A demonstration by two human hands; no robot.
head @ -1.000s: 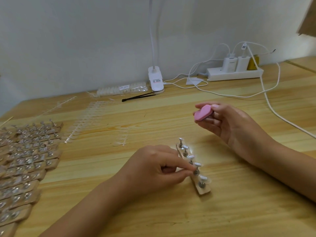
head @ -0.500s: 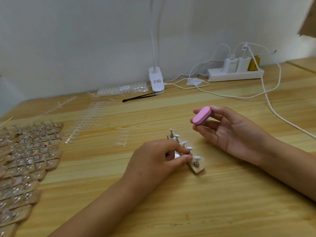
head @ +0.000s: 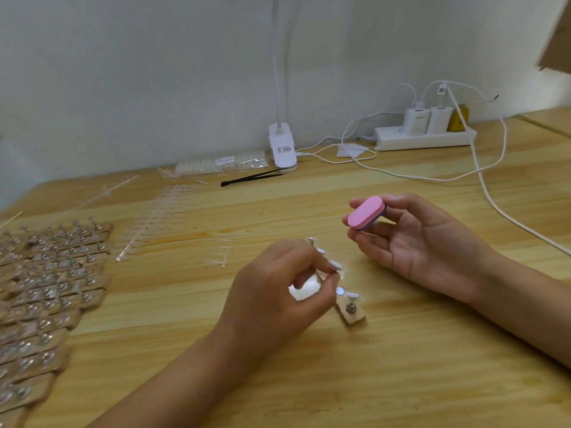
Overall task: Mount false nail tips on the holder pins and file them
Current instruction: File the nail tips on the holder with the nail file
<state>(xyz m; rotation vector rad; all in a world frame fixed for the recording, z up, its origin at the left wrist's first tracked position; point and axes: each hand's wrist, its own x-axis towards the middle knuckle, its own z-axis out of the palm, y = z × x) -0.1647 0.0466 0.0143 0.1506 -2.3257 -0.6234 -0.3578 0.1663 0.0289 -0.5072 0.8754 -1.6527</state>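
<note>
Head camera looks down on a wooden tabletop [head: 401,381], and I see both hands at work near its middle. My view of the left hand [head: 278,291] shows it curled, thumb and forefinger pressed together on a middle pin [head: 335,266] of the small wooden holder [head: 352,318]. That spot is blurred, so I cannot tell whether the fingers grip the pin itself or a clear nail tip on it. The holder lies slantwise just right of that hand, its near end on the tabletop with one upright pin [head: 351,301] free of the fingers, and two more pins stand beyond the knuckles. The right hand [head: 414,242] is turned palm up, close to the holder's far end but apart from it, and it pinches a pink oval file block [head: 364,217] between thumb and fingertips, pink face tilted toward the left hand. Far left, many more wooden holders [head: 46,288] lie in overlapping rows. Strips of clear nail tips [head: 154,223] lie between them and the hands. Along the wall I see a bag of tips [head: 222,162], black tweezers [head: 253,178], a white lamp clamp [head: 282,148] and a power strip [head: 426,139] with chargers and white cables [head: 494,199].
</note>
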